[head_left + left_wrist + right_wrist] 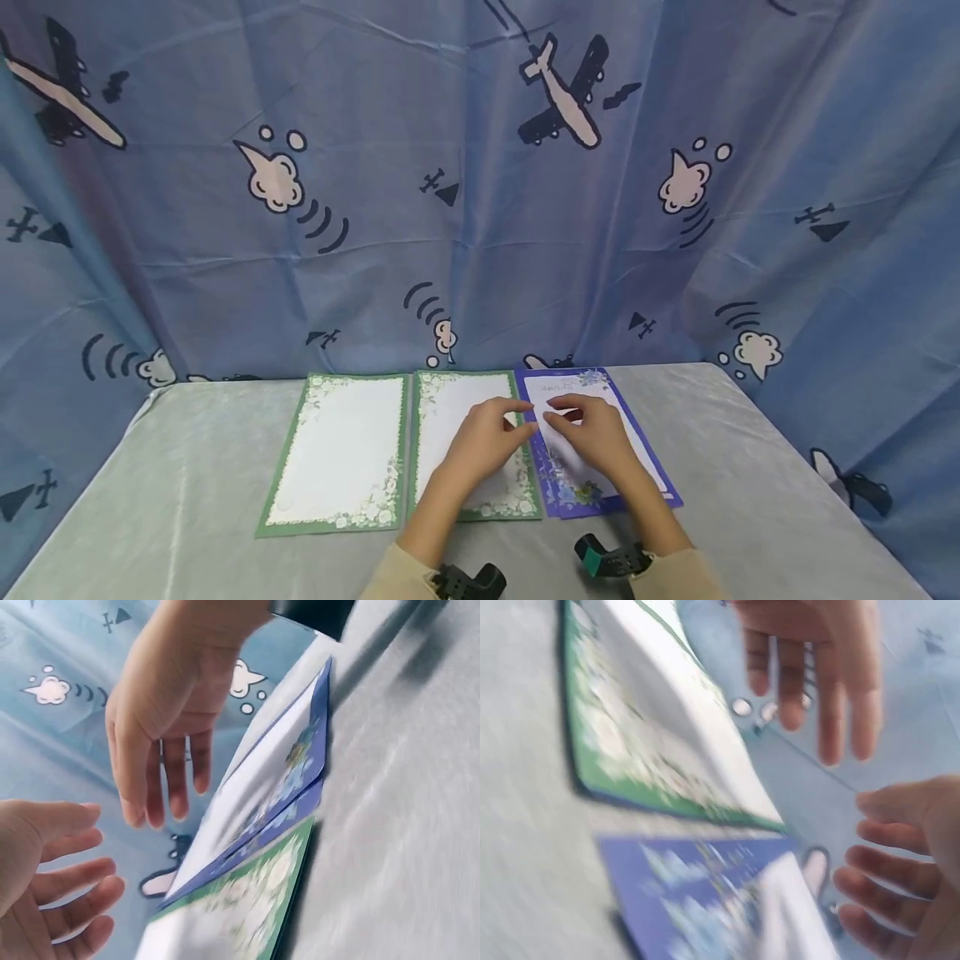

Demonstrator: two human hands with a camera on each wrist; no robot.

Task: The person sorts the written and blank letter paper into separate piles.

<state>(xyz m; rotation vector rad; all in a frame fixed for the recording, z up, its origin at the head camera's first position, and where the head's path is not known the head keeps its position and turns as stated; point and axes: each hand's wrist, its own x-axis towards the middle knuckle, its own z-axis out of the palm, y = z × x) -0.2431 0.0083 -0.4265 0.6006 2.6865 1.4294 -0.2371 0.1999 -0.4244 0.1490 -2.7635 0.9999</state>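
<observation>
Both hands hover over the printed sheets, fingers loosely bent and holding nothing. My left hand [483, 437] is above the right side of a green-bordered sheet [446, 408] with white flowers. Over a purple-bordered sheet [564, 462] with blue flowers is my right hand [592, 433]. The fingertips of the two hands face each other with a small gap between. In the left wrist view, a second purple edge [289, 814] shows beside the upper purple-bordered sheet [255, 761], so two purple sheets overlap. Part of the sheets is hidden under the hands.
Another green-bordered sheet [337, 454] lies at the left of the row. All sheets rest on a pale grey cloth-covered table [202, 492]. Behind it hangs a blue curtain [375, 208] printed with planes and clouds. Dark wrist straps with cameras [611, 558] sit on both wrists.
</observation>
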